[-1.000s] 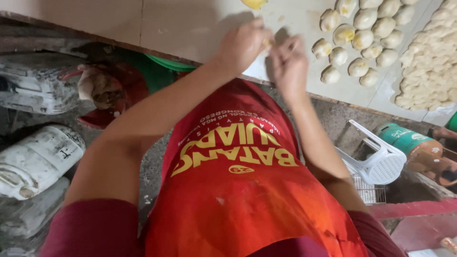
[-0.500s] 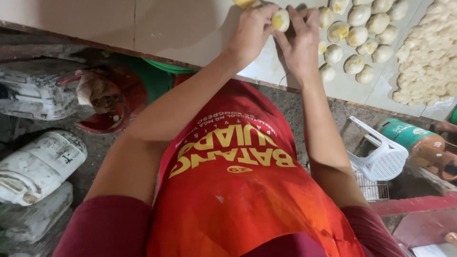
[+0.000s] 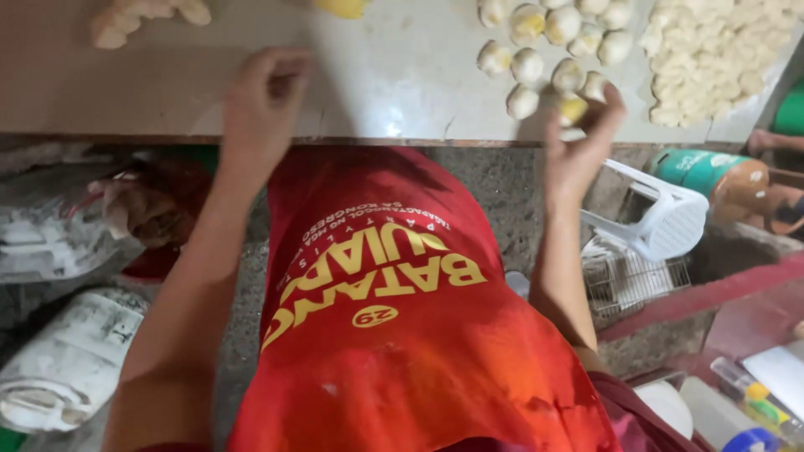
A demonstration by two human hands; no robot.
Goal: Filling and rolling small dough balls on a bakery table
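Note:
My right hand (image 3: 578, 142) hovers at the near edge of the pale worktop (image 3: 385, 75), fingers closed around a small dough ball with yellow filling (image 3: 573, 107). It sits right beside a cluster of several similar filled dough balls (image 3: 544, 42). My left hand (image 3: 261, 100) rests over the bare part of the worktop, palm down and fingers spread, holding nothing. A pile of flat pale dough pieces (image 3: 712, 59) lies at the far right of the top. I wear a red apron (image 3: 394, 318) with yellow print.
Dough lumps (image 3: 146, 17) lie at the top left, a yellow piece (image 3: 339, 7) at the top edge. Below the counter: white sacks (image 3: 67, 360) left, a white plastic holder (image 3: 662, 222), wire rack (image 3: 628, 280) and teal-capped jar (image 3: 712, 172) right.
My hands have separated: the left moved left onto the bare worktop, the right carried the filled dough ball right and down, next to the cluster. The camera view also shifted.

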